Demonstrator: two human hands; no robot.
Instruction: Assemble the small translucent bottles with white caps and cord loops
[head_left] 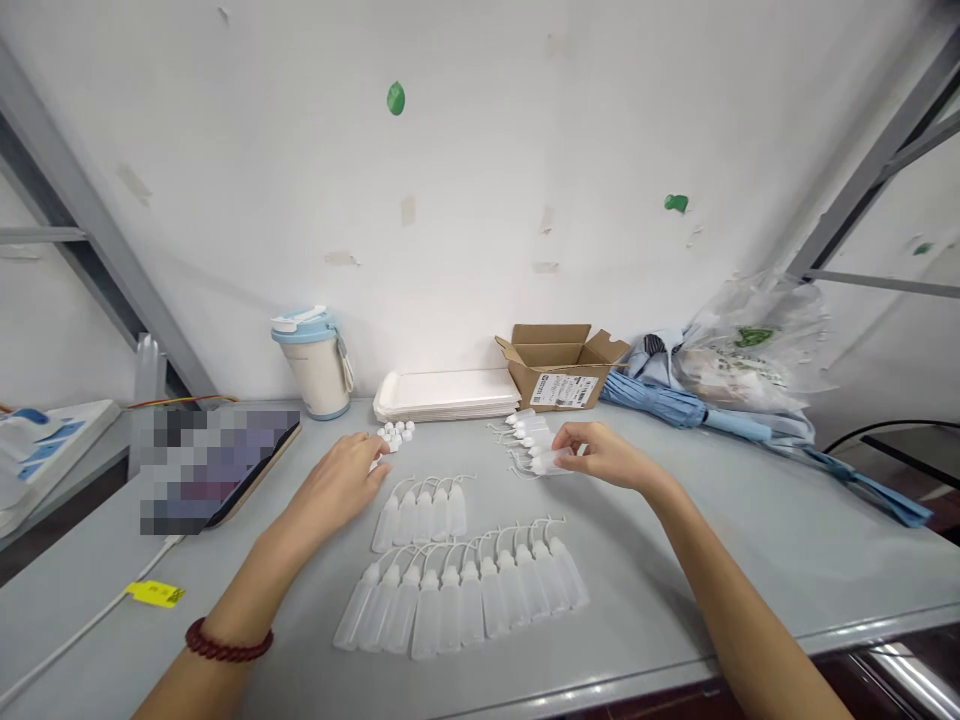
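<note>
Small white caps (pixel 397 432) lie in a cluster on the table. At their near left edge, my left hand (pixel 349 475) is closed, a bit of white cap showing between thumb and fingers. My right hand (pixel 604 455) pinches the body end of a translucent squeeze bottle (pixel 551 462). That bottle lies beside several similar bottles (pixel 529 425), their nozzles pointing left. Nearer to me are two rows of translucent bottles with thin white strap-like tails: a short back row (pixel 421 515) and a longer front row (pixel 450 608).
Along the wall stand a blue-lidded tumbler (pixel 315 365), a stack of white trays (pixel 450 392) and an open cardboard box (pixel 562 375). A folded blue umbrella (pixel 660 400) and a plastic bag (pixel 750 350) lie right. On the left are a phone (pixel 225 470) and a cable (pixel 90 620).
</note>
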